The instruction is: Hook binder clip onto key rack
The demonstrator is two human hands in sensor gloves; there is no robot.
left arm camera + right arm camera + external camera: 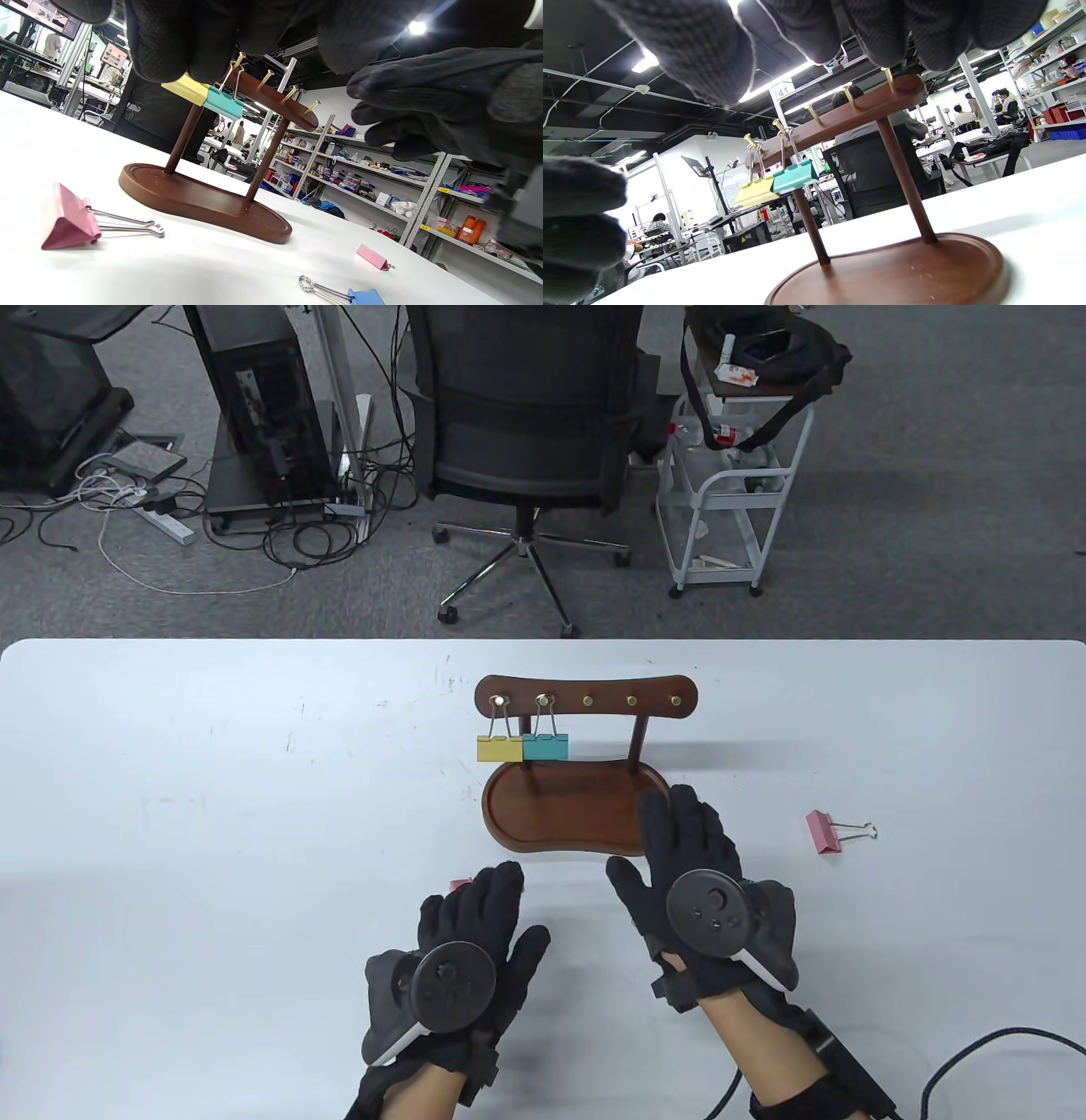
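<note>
Beyond the white counter (212, 746) a black office chair (526, 415) stands on grey carpet, with a white wire trolley (730, 500) to its right and a computer tower (254, 398) among tangled cables (153, 509) to its left.

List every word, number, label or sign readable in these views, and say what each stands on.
"41": on a white sign hanging from the ceiling, behind the key rack, right wrist view.
Monitor screens at the left wrist view's top left: content too small to read.
Yellow shelf tags on the storage racks: too blurred to read.
Binder clips, rack, gloves, trackers: no text visible.
</note>
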